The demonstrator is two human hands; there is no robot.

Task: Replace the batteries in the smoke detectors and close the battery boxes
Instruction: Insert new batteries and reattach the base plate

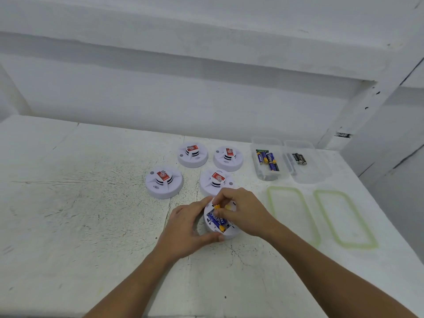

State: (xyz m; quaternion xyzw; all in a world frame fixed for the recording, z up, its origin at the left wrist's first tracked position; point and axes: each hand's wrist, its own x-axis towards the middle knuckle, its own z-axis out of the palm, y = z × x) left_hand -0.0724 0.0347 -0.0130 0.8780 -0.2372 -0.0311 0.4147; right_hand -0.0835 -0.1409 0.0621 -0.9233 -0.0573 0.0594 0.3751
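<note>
A scuffed white surface (pixel 91 203) meets a white wall (pixel 183 99). The open detector (pixel 226 235) lies between both hands, batteries (pixel 216 220) seated inside. The left hand (pixel 185 228) grips its rim, fingers curled. The right hand (pixel 243 212) pinches a battery (pixel 216 206) over its far edge. Four more detectors (pixel 164 182) stand beyond the hands.

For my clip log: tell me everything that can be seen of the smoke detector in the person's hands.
The held detector is a round white plastic disc. It lies underside up on the white table, just in front of four other detectors. Its battery bay is open, with blue and yellow batteries seated inside. The left hand grips its rim, and the right hand pinches another battery at the bay's far end. No bay cover shows.
</note>
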